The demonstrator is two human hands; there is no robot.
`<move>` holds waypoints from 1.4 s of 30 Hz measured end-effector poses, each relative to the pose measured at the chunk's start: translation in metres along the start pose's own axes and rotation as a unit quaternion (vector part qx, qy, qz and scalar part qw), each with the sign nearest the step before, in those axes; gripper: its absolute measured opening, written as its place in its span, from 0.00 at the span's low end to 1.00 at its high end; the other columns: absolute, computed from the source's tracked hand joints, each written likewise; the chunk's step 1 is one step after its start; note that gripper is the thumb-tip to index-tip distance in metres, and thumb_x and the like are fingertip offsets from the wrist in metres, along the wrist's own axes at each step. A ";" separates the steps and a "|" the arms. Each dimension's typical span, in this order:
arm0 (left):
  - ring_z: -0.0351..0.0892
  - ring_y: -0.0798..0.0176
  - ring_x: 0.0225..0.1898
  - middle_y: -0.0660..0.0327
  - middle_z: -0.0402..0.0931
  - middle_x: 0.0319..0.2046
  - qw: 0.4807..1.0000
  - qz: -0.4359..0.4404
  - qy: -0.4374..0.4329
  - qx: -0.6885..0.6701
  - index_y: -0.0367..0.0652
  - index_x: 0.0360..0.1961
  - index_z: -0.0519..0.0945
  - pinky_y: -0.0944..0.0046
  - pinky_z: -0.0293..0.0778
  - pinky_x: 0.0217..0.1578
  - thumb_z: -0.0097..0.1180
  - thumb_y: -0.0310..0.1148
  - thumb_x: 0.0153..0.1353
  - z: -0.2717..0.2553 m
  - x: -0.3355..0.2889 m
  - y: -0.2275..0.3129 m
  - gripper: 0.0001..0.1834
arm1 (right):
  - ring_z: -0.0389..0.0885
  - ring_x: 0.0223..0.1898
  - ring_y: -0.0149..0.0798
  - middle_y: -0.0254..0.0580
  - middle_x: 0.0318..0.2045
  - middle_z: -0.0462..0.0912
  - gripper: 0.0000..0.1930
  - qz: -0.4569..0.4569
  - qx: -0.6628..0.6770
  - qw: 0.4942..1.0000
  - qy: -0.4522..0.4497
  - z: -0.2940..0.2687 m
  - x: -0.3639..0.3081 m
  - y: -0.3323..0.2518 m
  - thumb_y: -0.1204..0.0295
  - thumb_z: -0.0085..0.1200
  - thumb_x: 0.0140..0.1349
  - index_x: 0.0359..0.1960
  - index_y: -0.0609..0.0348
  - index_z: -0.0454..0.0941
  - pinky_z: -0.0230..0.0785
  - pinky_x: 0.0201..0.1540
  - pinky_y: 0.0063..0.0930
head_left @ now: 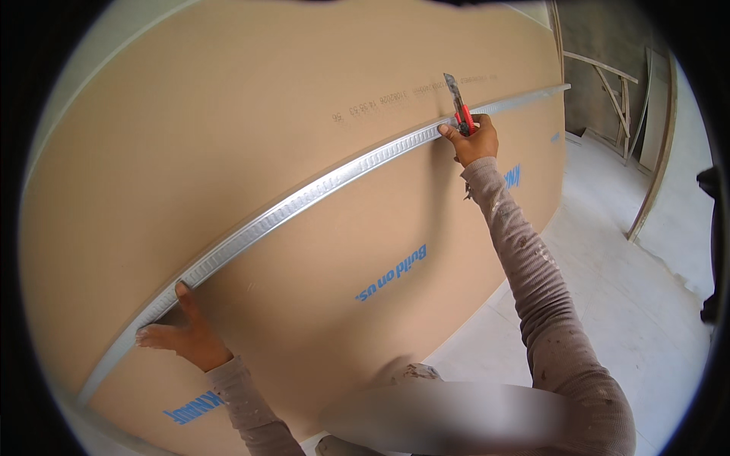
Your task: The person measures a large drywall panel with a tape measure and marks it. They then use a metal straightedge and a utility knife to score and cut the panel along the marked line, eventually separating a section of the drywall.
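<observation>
A long silver metal profile (304,199) with a ribbed face lies across a large brown plasterboard sheet (304,304). Near its lower left part, my left hand (186,334) holds the profile against the board, with the thumb and fingers spread along its edge. My right hand (477,140) is closed around a red and black utility knife (462,114), whose blade is out and points up. The thumb of that hand also presses on the profile toward its far right part. Some fingers of both hands are hidden.
Blue and dark print marks the board. On the right is a pale, dusty floor (601,258), with a wooden frame (612,91) and a leaning panel (654,110) at the back. A wooden edge (654,182) borders a white wall piece. My shoe tip (417,372) shows by the board's lower edge.
</observation>
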State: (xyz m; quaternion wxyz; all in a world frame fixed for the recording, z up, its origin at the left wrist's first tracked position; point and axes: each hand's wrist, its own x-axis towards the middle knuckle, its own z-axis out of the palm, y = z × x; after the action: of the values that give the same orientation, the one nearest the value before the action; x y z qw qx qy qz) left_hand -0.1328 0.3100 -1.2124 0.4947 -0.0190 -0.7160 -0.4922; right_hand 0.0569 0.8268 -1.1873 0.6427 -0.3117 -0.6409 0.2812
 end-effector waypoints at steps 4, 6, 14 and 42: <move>0.11 0.29 0.78 0.29 0.14 0.77 1.000 0.003 -0.011 0.024 0.27 0.76 0.24 0.20 0.27 0.71 0.69 0.77 0.45 0.049 -0.061 0.050 0.86 | 0.81 0.21 0.34 0.44 0.29 0.84 0.36 -0.011 -0.028 0.999 -0.023 -0.005 0.002 0.000 0.58 0.81 0.51 0.52 0.71 0.74 0.80 0.19 0.30; 0.11 0.29 0.78 0.29 0.14 0.77 0.995 0.085 -0.009 0.043 0.22 0.75 0.25 0.19 0.25 0.70 0.69 0.76 0.46 0.071 -0.091 0.076 0.86 | 0.87 0.34 0.39 0.47 0.32 0.88 0.35 0.043 -0.018 0.998 -0.052 -0.009 0.003 -0.001 0.58 0.83 0.47 0.46 0.69 0.76 0.80 0.41 0.33; 0.03 0.23 0.74 0.28 0.01 0.72 0.971 -0.035 -0.220 -0.081 0.32 0.74 0.14 0.19 0.18 0.68 0.79 0.70 0.37 0.119 -0.202 0.240 0.94 | 0.82 0.31 0.29 0.39 0.31 0.87 0.37 0.012 -0.046 0.993 -0.107 -0.022 0.008 -0.018 0.61 0.82 0.50 0.54 0.67 0.71 0.76 0.36 0.26; 0.28 0.37 0.82 0.38 0.26 0.81 0.938 -0.290 -0.180 0.056 0.38 0.80 0.29 0.45 0.37 0.80 0.73 0.46 0.58 0.166 -0.241 0.333 0.69 | 0.84 0.31 0.42 0.43 0.35 0.80 0.22 -0.350 0.020 0.685 -0.639 -0.033 0.127 -0.123 0.65 0.61 0.64 0.59 0.57 0.76 0.79 0.29 0.36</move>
State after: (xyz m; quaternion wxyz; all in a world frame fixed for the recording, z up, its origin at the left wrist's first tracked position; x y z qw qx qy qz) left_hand 0.0463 0.7122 -1.1636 0.1936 0.1288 -0.7942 -0.5614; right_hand 0.0876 0.8422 -1.0105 0.1347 0.2033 -0.9530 0.1797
